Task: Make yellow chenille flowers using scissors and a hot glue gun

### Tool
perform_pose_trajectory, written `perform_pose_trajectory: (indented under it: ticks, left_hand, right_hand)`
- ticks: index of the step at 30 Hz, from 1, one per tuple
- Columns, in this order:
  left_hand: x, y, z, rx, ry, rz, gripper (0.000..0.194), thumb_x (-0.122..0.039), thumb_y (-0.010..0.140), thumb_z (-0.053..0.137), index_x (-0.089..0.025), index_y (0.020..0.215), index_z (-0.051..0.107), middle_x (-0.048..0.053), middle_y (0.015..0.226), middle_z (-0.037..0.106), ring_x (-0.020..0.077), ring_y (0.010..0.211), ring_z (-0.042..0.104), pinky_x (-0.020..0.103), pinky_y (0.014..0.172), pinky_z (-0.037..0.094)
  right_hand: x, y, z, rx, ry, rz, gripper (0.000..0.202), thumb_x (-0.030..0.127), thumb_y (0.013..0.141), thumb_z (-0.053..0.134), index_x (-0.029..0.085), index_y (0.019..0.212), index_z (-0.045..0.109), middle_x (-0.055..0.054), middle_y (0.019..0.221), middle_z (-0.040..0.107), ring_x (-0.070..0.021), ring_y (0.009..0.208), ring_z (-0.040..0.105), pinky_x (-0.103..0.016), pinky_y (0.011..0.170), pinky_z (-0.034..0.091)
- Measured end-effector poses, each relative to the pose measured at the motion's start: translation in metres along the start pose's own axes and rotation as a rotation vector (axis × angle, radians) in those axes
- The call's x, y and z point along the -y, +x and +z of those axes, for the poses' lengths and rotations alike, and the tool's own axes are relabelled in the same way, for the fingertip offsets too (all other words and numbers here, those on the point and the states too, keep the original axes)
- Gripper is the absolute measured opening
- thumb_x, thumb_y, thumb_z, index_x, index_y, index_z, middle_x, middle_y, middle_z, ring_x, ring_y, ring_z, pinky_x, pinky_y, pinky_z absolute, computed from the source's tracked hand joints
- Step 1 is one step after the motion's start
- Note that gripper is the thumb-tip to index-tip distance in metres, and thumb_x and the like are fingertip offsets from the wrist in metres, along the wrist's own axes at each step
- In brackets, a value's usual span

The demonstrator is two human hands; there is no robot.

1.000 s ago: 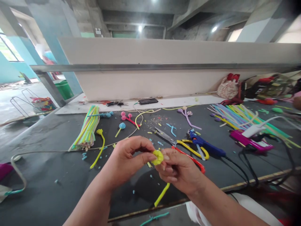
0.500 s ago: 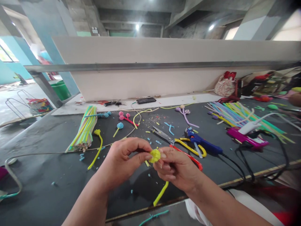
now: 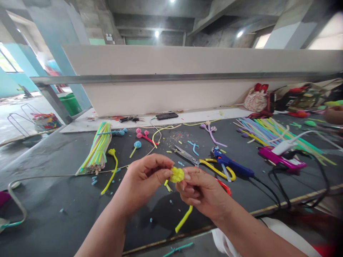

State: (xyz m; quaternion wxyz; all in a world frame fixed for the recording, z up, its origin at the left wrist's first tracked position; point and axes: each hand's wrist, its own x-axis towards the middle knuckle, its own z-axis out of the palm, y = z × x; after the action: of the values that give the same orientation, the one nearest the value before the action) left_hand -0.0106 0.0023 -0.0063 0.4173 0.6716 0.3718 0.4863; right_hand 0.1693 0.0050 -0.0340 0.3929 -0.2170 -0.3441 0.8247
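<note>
Over the front of the dark table, a small ruffled yellow pipe-cleaner flower head (image 3: pixel 177 175) is pinched between my two hands. My left hand (image 3: pixel 146 182) grips its left side with thumb and fingertips. On the right side, my right hand (image 3: pixel 200 187) holds it, fingers curled beneath. A yellow pipe-cleaner stem (image 3: pixel 183 219) shows below my right hand; whether it joins the flower head is hidden. Just beyond my hands lie scissors (image 3: pixel 187 155) with yellow and red handles, and a blue glue gun (image 3: pixel 233 163). A finished-looking yellow flower (image 3: pixel 114 167) rests to the left.
A bundle of pipe cleaners (image 3: pixel 96 150) lies left, loose ones (image 3: pixel 294 137) right. Pink (image 3: pixel 144 135), blue (image 3: pixel 137 144) and purple (image 3: pixel 209 130) pieces lie behind. A purple power strip (image 3: pixel 282 159) trails cables. A phone (image 3: pixel 167 116) sits by the white board (image 3: pixel 166 96). A person's hand (image 3: pixel 333 115) shows far right.
The yellow flower head is turned slightly between my fingers, showing more of its ruffled side. Both hands stay nearly in place, and the whole view has shifted a little.
</note>
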Motion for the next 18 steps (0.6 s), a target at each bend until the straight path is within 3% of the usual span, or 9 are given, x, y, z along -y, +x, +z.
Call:
perform_pose_trajectory:
  ticks: [4,9,12,16,18]
  left_hand:
    - [0.0,-0.001,0.004,0.073,-0.157,-0.054,0.028,-0.02,0.067,0.074,-0.017,0.092,0.064,0.001,0.081,0.067,0.0118,0.074,0.061,0.021,0.069,0.049]
    - [-0.002,-0.002,0.01,0.091,-0.131,-0.119,0.014,-0.02,0.074,0.067,-0.015,0.087,0.065,0.002,0.081,0.067,0.0106,0.073,0.06,0.021,0.069,0.048]
    - [0.0,0.001,0.011,0.078,-0.207,-0.148,0.016,-0.018,0.073,0.068,-0.015,0.087,0.065,0.002,0.08,0.066,0.0103,0.072,0.059,0.021,0.069,0.047]
    - [0.006,0.005,0.015,0.025,-0.367,-0.146,0.037,-0.021,0.066,0.074,-0.018,0.101,0.063,0.002,0.082,0.063,0.0113,0.074,0.058,0.023,0.07,0.047]
    - [0.008,0.006,0.018,0.067,-0.374,-0.105,0.033,-0.025,0.068,0.074,-0.017,0.099,0.066,0.003,0.086,0.06,0.0129,0.077,0.057,0.025,0.072,0.047]
  right_hand:
    - [0.004,-0.002,0.003,-0.007,-0.008,-0.041,0.018,0.022,0.07,0.068,0.011,0.06,0.059,0.007,0.045,0.04,-0.0006,0.037,0.022,-0.013,0.034,0.015]
    - [0.003,-0.002,-0.001,-0.001,-0.061,-0.061,0.018,0.022,0.069,0.069,0.01,0.059,0.061,0.006,0.045,0.039,-0.0009,0.038,0.024,-0.015,0.037,0.014]
    - [0.002,-0.002,-0.003,-0.004,-0.078,-0.084,0.017,0.023,0.072,0.068,0.011,0.062,0.063,0.007,0.046,0.037,-0.0014,0.039,0.023,-0.016,0.038,0.013]
    - [0.0,-0.001,0.002,-0.035,-0.102,-0.245,0.017,0.029,0.075,0.068,0.014,0.067,0.066,0.005,0.052,0.04,-0.0037,0.044,0.028,-0.018,0.042,0.02]
    - [-0.001,0.0,0.004,-0.059,-0.143,-0.334,0.016,0.031,0.075,0.069,0.015,0.07,0.069,0.004,0.054,0.042,-0.0054,0.048,0.032,-0.02,0.046,0.026]
